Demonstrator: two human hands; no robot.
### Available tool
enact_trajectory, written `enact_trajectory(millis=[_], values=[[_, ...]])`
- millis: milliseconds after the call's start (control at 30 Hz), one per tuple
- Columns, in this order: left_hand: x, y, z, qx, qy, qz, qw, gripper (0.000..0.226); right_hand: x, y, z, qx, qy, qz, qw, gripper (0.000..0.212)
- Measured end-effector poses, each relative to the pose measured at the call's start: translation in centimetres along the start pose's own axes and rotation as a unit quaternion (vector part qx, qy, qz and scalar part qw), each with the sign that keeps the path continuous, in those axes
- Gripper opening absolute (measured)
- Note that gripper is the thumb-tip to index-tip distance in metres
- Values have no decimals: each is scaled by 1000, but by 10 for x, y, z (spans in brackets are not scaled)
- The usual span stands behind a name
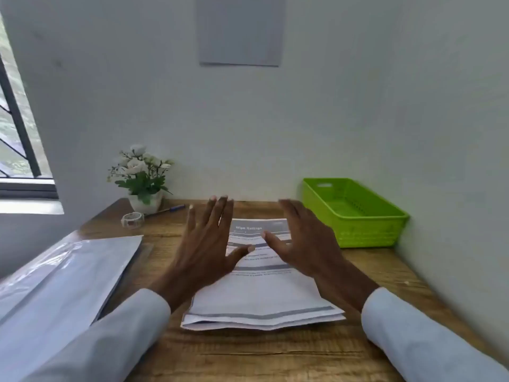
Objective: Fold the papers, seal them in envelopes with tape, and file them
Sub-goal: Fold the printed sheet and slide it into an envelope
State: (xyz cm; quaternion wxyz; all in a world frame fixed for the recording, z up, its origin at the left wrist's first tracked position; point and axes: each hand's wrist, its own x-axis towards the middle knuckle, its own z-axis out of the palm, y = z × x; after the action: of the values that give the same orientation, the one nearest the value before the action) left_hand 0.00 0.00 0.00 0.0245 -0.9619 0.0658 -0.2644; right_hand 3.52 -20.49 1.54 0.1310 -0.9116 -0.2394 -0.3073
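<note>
Both hands, left and right, were spread flat with straight fingers above the papers, holding nothing. The papers lay mid-desk. Left of them sat envelopes and tape; right of them, a green basket.

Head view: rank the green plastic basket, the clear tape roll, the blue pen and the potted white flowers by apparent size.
1. Green plastic basket
2. Potted white flowers
3. Clear tape roll and blue pen: alike, unranked.
</note>
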Motion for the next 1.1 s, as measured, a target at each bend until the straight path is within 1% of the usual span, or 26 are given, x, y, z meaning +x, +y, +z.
enact_trajectory(millis=[67, 167, 233, 300, 367, 467, 567, 600, 667, 767, 867, 900, 933, 967, 1033, 1067, 1100], values=[[-6, 0, 7, -59, -40, -70, 995, 102, -4, 7, 8, 8, -16, 47, 999, 56], [-15, -2, 22, -109, -35, -124, 986, 100, -12, 21, 25, 52, -78, 134, 986, 53], [-16, -4, 23, -148, -35, -140, 978, 94, -10, 24, 31, 103, -82, 171, 976, 47], [-16, -4, 23, -179, -36, -143, 973, 88, -8, 28, 36, 167, -68, 204, 962, 39], [-17, -4, 23, -201, -29, -147, 968, 85, -7, 29, 37, 237, -62, 234, 941, 39], [-17, -6, 23, -228, -12, -155, 961, 81, -8, 28, 39, 316, -74, 259, 910, 41], [-17, -6, 26, -227, 7, -142, 964, 77, -9, 27, 45, 365, -83, 272, 887, 65], [-16, -7, 26, -226, 11, -140, 964, 78, -9, 28, 47, 378, -88, 271, 881, 70], [-15, -6, 28, -224, 19, -140, 964, 80, -9, 29, 50, 401, -93, 273, 870, 73], [-14, -7, 26, -246, 33, -133, 960, 78, -10, 28, 46, 452, -80, 278, 844, 63], [-10, -7, 22, -311, 79, -106, 941, 69, -9, 29, 43, 493, -51, 280, 823, 53], [-9, -8, 22, -345, 101, -111, 926, 66, -9, 29, 42, 509, -40, 280, 813, 51], [-7, -8, 22, -395, 114, -135, 901, 64, -8, 29, 40, 528, -30, 282, 800, 50], [-6, -9, 22, -463, 115, -166, 863, 62, -7, 31, 38, 546, -19, 285, 788, 51], [-2, -13, 23, -597, 111, -215, 765, 61, -5, 33, 35, 571, 6, 296, 766, 57], [0, -17, 25, -634, 120, -230, 729, 61, -5, 33, 32, 581, 14, 303, 755, 60], [2, -22, 25, -659, 128, -243, 700, 61, -3, 35, 31, 592, 18, 309, 744, 62]])
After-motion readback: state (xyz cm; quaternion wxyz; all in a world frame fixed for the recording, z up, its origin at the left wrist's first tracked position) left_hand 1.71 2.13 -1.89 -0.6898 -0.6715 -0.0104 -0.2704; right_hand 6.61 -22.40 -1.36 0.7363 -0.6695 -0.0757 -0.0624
